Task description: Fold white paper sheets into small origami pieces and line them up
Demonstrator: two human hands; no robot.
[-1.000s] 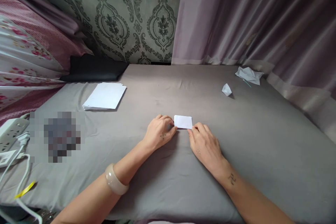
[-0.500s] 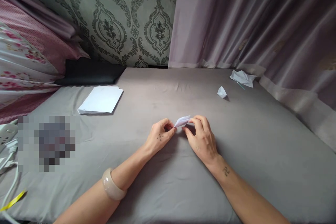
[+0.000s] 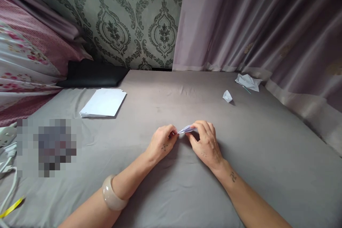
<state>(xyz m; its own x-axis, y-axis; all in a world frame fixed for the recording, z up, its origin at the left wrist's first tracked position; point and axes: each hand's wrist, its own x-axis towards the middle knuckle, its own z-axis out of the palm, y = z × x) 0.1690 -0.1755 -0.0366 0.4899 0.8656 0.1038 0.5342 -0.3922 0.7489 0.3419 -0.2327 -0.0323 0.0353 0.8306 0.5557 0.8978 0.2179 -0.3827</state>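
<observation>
A small piece of folded white paper (image 3: 186, 129) is held between my two hands, just above the grey cloth. My left hand (image 3: 162, 141) pinches its left corner between thumb and forefinger. On the other side, my right hand (image 3: 205, 141) grips the paper with the thumb below and the fingers over its far edge, hiding that end. The paper looks thin and almost edge-on, with layered folds. Farther off to the right stands a small folded paper shape (image 3: 227, 96).
At the left lies a stack of white paper (image 3: 103, 103), with a black folded item (image 3: 93, 74) behind it. Crumpled white paper (image 3: 248, 82) rests at the back right. A power strip (image 3: 6, 135) with cables and a yellow strip (image 3: 12, 207) are at the left edge.
The folded paper has tilted flatter and now shows more edge-on. Both hands sit slightly lower in view, still holding it, and the whole scene has shifted a little.
</observation>
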